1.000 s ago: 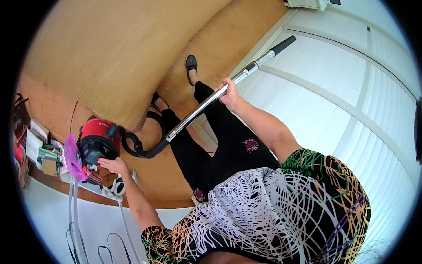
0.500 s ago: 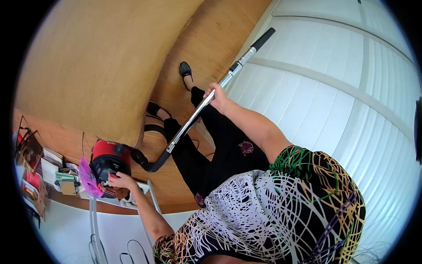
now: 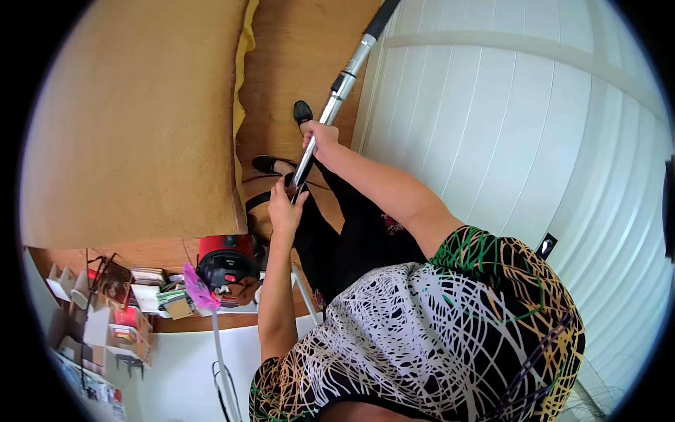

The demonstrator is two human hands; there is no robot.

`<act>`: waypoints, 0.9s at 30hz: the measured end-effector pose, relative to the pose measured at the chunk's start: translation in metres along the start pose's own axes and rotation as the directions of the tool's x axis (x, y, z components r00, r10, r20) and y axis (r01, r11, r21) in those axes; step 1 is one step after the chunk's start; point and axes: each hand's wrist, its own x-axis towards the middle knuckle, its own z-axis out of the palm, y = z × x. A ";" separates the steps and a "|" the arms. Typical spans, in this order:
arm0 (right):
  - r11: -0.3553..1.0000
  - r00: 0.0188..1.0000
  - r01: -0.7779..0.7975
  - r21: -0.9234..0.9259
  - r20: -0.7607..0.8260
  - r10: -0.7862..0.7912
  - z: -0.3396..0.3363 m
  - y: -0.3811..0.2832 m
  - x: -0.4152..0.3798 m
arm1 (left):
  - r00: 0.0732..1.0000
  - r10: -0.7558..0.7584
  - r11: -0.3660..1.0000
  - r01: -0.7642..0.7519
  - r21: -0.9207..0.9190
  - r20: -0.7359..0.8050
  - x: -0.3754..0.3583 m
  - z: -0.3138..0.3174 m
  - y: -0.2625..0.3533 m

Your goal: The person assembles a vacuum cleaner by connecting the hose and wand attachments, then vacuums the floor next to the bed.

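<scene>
A silver telescopic vacuum tube [image 3: 329, 110] with a black end runs diagonally from the top of the view down towards my legs. My right hand [image 3: 320, 138] is wrapped round its middle. Lower down, my left hand [image 3: 287, 206] grips the dark lower end of the same tube, fingers and thumb around it. The red and black vacuum cleaner [image 3: 227, 261] stands on the floor beyond my left forearm, with a brown object [image 3: 239, 290] on it. Much of the hose is hidden behind my left arm.
A bed with a tan cover [image 3: 133, 126] fills the left. White panelled doors [image 3: 478, 119] stand on the right. Shelves with books [image 3: 149, 288] and boxes are at the lower left, beside a pink feathery item [image 3: 200, 288]. My feet are on the wooden floor [image 3: 302, 49].
My left hand has left the top of the vacuum cleaner and taken hold of the tube's lower end. The tube and my right hand have shifted left, and the view has turned.
</scene>
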 end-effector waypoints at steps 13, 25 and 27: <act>0.847 0.897 0.124 -0.517 0.423 0.126 -0.011 0.025 -0.041 | 0.954 -0.296 0.955 0.295 -0.036 -0.037 -0.040 0.005 -0.065; 0.878 0.886 -0.418 -0.231 -0.316 0.339 -0.265 -0.032 -0.025 | 0.914 -0.405 0.906 0.397 -0.148 -0.028 -0.034 0.019 -0.085; 0.907 0.881 -0.375 -0.191 -0.378 0.285 -0.287 -0.041 -0.038 | 0.909 -0.416 0.898 0.405 -0.175 -0.035 -0.034 0.028 -0.094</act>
